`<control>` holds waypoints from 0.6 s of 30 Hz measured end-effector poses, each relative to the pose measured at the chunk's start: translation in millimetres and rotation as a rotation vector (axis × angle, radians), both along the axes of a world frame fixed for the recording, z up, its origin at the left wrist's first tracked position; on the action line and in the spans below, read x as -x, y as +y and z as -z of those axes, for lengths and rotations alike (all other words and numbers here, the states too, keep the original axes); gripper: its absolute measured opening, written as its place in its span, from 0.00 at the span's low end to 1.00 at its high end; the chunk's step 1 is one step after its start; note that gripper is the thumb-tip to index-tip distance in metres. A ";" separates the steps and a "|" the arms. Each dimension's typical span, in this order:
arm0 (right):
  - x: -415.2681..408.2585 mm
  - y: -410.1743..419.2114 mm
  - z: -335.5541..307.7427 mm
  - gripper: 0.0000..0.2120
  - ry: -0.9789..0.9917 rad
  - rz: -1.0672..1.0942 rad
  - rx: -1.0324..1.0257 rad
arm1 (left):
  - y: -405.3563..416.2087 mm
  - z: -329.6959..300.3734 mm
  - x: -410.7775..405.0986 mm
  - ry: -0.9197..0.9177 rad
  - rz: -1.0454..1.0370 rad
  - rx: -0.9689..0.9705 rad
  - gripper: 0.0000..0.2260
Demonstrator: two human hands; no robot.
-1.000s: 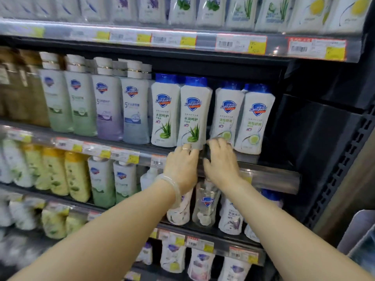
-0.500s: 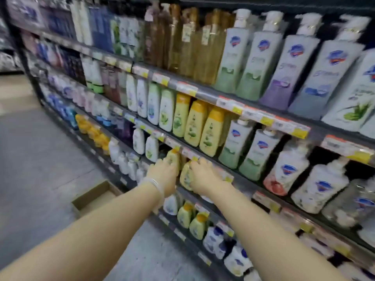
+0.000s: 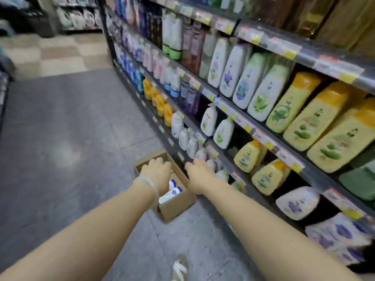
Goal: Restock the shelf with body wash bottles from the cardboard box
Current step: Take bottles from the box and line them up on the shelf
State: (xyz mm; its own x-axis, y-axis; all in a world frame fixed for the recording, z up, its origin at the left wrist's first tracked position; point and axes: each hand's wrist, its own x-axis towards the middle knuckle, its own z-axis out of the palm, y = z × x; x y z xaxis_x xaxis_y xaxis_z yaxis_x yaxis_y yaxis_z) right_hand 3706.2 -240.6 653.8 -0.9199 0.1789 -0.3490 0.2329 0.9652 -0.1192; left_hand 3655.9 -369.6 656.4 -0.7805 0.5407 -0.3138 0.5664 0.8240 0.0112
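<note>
A grey tiled floor [image 3: 60, 138] runs along a long shelf [image 3: 263, 126] packed with bottles. At its foot sits an open cardboard box [image 3: 174, 207] holding white body wash bottles [image 3: 169, 194] with blue caps. The left hand [image 3: 157, 172] hovers over the box, its grip released; the right hand [image 3: 199, 171] reaches beside it, fingers relaxed, holding nothing.

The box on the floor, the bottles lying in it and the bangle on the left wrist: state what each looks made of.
Cardboard box: brown corrugated card, matt, with raw folded flaps.
Bottles in it: probably plastic, white and smooth with blue caps; blur hides any sheen.
Bangle: pale and translucent, maybe jade, glass or resin; the look leaves it open.
</note>
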 end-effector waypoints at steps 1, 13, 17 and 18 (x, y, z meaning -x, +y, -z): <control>19.1 -0.3 6.2 0.16 -0.003 -0.003 0.017 | -1.0 5.4 17.1 -0.011 -0.016 0.008 0.17; 232.5 36.5 53.6 0.16 -0.067 0.041 0.147 | 31.2 35.8 233.6 -0.071 -0.010 0.053 0.16; 295.3 58.6 96.3 0.22 -0.082 0.211 0.201 | 58.9 74.5 316.5 -0.113 0.139 0.128 0.15; 308.8 64.4 110.3 0.21 -0.085 0.271 0.213 | 66.8 86.7 337.0 -0.128 0.182 0.154 0.15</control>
